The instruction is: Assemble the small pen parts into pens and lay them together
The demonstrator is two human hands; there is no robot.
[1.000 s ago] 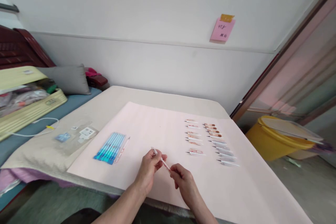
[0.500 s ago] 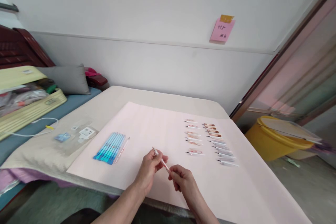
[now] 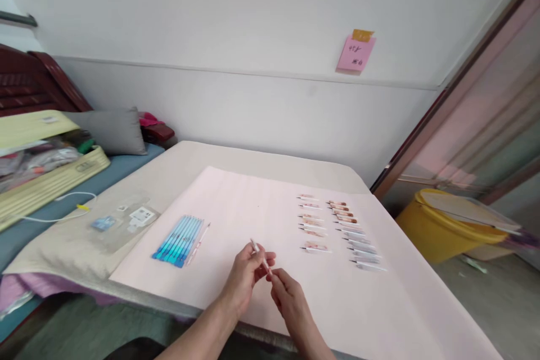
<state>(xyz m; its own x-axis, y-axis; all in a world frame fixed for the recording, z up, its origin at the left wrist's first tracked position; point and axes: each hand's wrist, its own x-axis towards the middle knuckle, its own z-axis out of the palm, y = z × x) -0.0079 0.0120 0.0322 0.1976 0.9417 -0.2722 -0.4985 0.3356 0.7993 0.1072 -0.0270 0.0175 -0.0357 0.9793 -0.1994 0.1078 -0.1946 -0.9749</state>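
Note:
Over the front part of the white sheet, both hands hold one slim white pen [image 3: 265,262] with reddish markings. My left hand [image 3: 244,274] pinches its upper part between thumb and fingers, with the tip pointing up and away to the left. Its lower end sits in the closed fingers of my right hand [image 3: 290,296]. To the left lies a row of blue pens [image 3: 179,239], side by side, with a single white-and-red pen [image 3: 198,244] along its right edge. On the right, short pen pieces with dark tips form a nearer column [image 3: 315,248] and a farther column [image 3: 365,260].
A clear plastic bag with labels [image 3: 126,228] lies left of the sheet [image 3: 253,197]. Beyond it are a grey pillow [image 3: 112,130] and a pale yellow open box [image 3: 90,167]. A yellow bin [image 3: 439,233] stands right of the table. A pink note [image 3: 356,55] is taped to the wall.
My right hand has shifted slightly left, closer to my left hand. Both hands still hold the pen. The whole view has moved a little.

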